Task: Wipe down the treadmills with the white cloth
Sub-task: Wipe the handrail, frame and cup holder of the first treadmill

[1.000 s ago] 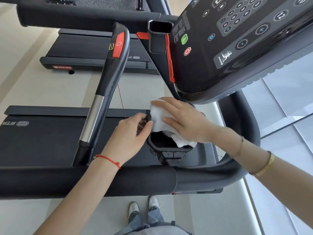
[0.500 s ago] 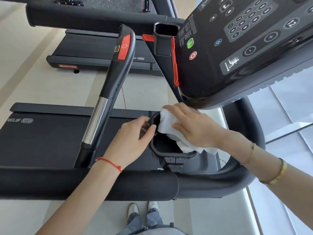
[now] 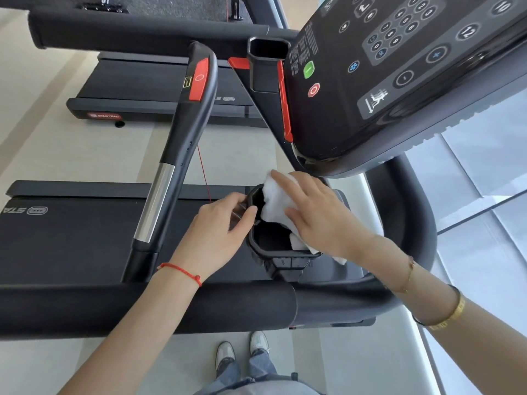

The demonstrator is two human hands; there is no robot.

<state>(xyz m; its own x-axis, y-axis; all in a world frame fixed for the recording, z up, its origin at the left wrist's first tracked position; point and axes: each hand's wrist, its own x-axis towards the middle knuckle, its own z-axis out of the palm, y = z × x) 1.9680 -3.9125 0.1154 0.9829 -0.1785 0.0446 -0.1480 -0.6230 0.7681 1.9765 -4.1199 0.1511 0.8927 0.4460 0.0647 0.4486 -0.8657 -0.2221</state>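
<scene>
Two shoes [image 3: 242, 352] at the bottom edge of the view, then the fat black front bar [image 3: 142, 306] of the treadmill running across just above them. Both arms reach over that bar to the black cup holder [image 3: 273, 252] under the console. Left hand [image 3: 216, 235], red string [image 3: 182, 270] on the wrist, has its thumb and fingers curled round the holder's left rim, steadying it. Right hand [image 3: 322, 215] lies mostly flat with fingers fairly straight, pressing the white cloth [image 3: 275, 201] down onto the far rim of the holder; a bit of cloth hangs down inside and some pokes out under the wrist. Gold bangle [image 3: 450, 312] further up that arm. Left of the holder is the side handrail [image 3: 174, 155] with its chrome section and red pad. Console [image 3: 399, 75] with keypad looms over the top right. Farther back sits another treadmill [image 3: 159, 89] on the pale floor.
</scene>
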